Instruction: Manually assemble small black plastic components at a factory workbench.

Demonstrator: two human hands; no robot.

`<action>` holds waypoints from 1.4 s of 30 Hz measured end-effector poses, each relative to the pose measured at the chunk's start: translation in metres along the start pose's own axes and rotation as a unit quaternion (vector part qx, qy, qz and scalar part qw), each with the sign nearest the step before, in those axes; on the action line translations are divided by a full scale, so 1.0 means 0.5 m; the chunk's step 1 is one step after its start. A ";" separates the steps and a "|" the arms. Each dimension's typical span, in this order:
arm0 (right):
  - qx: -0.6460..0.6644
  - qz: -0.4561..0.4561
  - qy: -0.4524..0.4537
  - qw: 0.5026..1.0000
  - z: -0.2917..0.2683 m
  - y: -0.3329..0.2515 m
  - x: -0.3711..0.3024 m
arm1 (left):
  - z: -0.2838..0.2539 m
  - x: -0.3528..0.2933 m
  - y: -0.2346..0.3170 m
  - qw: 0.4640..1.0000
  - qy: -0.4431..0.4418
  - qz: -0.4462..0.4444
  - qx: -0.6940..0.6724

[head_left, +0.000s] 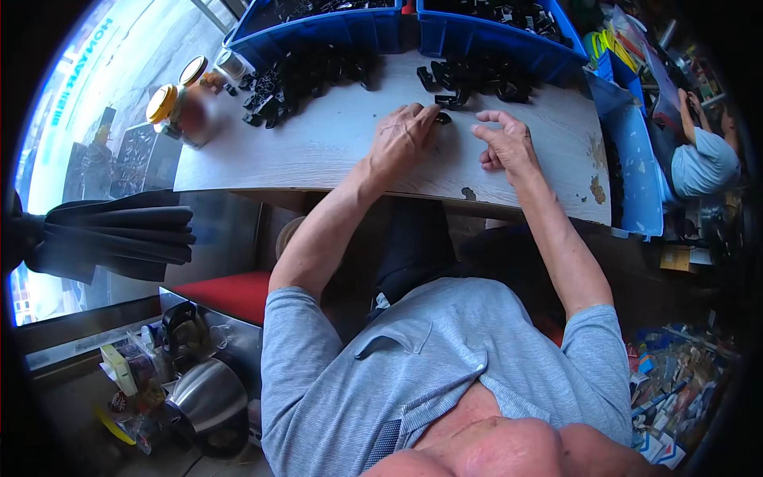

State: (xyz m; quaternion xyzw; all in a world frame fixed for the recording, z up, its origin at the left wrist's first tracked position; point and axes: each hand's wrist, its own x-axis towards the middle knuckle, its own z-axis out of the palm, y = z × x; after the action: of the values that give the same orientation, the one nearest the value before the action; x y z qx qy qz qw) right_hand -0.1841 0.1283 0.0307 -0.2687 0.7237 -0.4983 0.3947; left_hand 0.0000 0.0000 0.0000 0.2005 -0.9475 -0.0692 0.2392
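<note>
My left hand (pixel 403 135) is over the middle of the white worktable (pixel 318 155), its fingers closed round a small black plastic part (pixel 443 118). Only the end of that part shows past my fingertips. A short way to the right, my right hand (pixel 509 145) hovers with thumb and fingers apart and nothing visible in it. Just beyond both hands lies a heap of black plastic parts (pixel 477 78). Farther left is a second pile of black parts (pixel 310 79), with smaller pieces at its left side.
Two blue bins (pixel 318 35) (pixel 497 45) of black pieces line the table's far edge. Jars, one yellow-lidded (pixel 161 103), stand at the left beside the window. Another blue bin (pixel 640 171) adjoins the right edge. A metal kettle (pixel 208 393) sits low left. Another person (pixel 703 163) is at far right.
</note>
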 end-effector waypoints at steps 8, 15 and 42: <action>-0.034 -0.040 -0.089 0.995 0.019 0.001 0.004 | -0.019 0.022 0.052 0.785 -0.056 -0.287 -0.547; -0.057 -0.054 -0.090 0.993 0.019 0.006 0.013 | 0.005 0.005 0.082 0.823 0.007 -0.224 -0.522; -0.053 -0.085 -0.072 0.992 0.024 -0.005 -0.020 | -0.039 -0.004 -0.157 0.990 0.048 -0.057 0.120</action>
State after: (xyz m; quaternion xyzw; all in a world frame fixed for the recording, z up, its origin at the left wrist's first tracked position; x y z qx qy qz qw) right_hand -0.1689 0.1290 0.0337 -0.3851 0.6934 -0.4699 0.3875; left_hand 0.0385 -0.0713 -0.0015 0.2844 -0.9234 0.0413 0.2545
